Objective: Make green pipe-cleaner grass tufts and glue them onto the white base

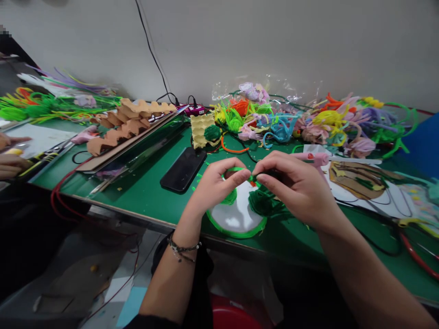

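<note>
The left hand is pinching a green stem between its fingers above the white disc lying on the counter; the right hand is apparently pinching the stem's end. They seem to be shaping it; the next move is probably calling for steady fingertips.

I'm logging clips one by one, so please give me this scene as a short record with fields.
Left hand: pinches a green strip
Right hand: fingertips close to the left hand's; what they grip is hard to tell
Below hands: white disc with a green rim; dark green tuft under the right hand
Left of disc: phone, screen dark
Further left: egg trays
Back: coloured strips in bundles
Surface: green table
Left edge: another person's hand
</note>
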`<action>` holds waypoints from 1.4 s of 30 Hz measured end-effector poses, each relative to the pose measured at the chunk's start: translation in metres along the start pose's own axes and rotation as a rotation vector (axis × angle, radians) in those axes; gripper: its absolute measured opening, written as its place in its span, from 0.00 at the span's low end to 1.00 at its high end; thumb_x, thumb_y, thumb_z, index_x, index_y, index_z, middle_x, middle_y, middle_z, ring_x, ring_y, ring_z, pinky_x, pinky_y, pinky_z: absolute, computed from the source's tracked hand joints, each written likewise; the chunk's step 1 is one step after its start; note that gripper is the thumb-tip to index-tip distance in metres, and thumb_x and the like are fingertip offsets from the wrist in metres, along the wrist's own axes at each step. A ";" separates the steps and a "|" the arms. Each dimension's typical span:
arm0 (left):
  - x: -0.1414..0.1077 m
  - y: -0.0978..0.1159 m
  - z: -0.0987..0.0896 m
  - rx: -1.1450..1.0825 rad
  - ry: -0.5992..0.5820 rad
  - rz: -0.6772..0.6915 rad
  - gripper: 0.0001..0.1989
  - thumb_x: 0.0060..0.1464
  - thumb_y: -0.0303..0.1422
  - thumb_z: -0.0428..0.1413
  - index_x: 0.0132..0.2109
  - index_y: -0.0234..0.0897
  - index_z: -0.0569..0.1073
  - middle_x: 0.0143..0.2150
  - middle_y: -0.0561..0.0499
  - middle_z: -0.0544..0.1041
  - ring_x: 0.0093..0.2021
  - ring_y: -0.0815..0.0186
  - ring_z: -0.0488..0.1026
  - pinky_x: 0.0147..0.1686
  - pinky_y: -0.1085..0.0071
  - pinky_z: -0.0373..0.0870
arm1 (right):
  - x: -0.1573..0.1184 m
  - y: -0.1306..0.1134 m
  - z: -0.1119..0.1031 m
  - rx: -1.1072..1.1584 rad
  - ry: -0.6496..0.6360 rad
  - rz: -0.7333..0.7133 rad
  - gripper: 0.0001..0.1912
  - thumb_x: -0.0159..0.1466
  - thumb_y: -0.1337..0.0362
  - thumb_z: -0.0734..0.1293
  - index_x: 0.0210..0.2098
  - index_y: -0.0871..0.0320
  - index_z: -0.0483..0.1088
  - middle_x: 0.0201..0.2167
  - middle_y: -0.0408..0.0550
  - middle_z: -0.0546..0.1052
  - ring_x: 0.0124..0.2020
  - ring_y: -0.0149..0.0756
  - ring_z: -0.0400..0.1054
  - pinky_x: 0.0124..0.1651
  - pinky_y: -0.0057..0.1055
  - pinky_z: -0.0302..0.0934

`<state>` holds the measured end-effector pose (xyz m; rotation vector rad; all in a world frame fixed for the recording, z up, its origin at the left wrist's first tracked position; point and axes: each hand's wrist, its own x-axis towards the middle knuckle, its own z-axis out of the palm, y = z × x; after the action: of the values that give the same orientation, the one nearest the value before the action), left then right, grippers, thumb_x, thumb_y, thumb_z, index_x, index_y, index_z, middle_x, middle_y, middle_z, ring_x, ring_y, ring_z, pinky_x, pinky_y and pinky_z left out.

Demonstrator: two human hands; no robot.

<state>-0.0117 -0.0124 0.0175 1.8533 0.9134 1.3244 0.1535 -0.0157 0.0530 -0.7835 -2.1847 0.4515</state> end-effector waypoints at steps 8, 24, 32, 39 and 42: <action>-0.002 0.007 -0.002 -0.056 -0.074 0.001 0.14 0.53 0.40 0.51 0.28 0.34 0.64 0.23 0.57 0.60 0.20 0.76 0.54 0.18 0.78 0.52 | 0.001 0.002 0.002 -0.019 0.000 0.041 0.04 0.60 0.68 0.61 0.29 0.58 0.67 0.26 0.43 0.68 0.27 0.27 0.60 0.29 0.25 0.53; -0.001 0.001 -0.001 0.139 -0.017 0.090 0.07 0.54 0.34 0.51 0.30 0.35 0.65 0.25 0.55 0.65 0.25 0.74 0.61 0.24 0.77 0.58 | 0.000 0.002 0.006 0.021 0.054 0.180 0.04 0.58 0.67 0.63 0.28 0.59 0.69 0.25 0.43 0.71 0.25 0.27 0.61 0.26 0.24 0.55; 0.001 0.000 0.000 0.292 0.050 0.291 0.08 0.55 0.32 0.51 0.29 0.34 0.66 0.24 0.56 0.63 0.24 0.74 0.59 0.24 0.78 0.57 | -0.001 0.000 0.008 0.036 0.075 0.199 0.04 0.58 0.67 0.63 0.28 0.59 0.69 0.25 0.43 0.70 0.26 0.26 0.61 0.27 0.24 0.55; 0.002 -0.003 0.004 0.269 0.088 0.259 0.09 0.55 0.33 0.51 0.28 0.35 0.65 0.22 0.57 0.62 0.23 0.74 0.58 0.23 0.78 0.56 | 0.000 0.001 0.012 0.046 0.118 0.216 0.04 0.58 0.67 0.63 0.28 0.60 0.69 0.26 0.43 0.71 0.26 0.27 0.62 0.28 0.24 0.56; 0.001 -0.003 0.006 0.270 0.108 0.251 0.10 0.55 0.34 0.50 0.28 0.35 0.65 0.22 0.57 0.62 0.23 0.74 0.59 0.23 0.78 0.57 | -0.001 0.002 0.013 0.054 0.142 0.225 0.05 0.58 0.66 0.63 0.28 0.60 0.69 0.25 0.43 0.71 0.25 0.27 0.62 0.27 0.24 0.56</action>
<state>-0.0057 -0.0104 0.0142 2.1783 0.9789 1.5257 0.1444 -0.0157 0.0430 -1.0051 -1.9548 0.5479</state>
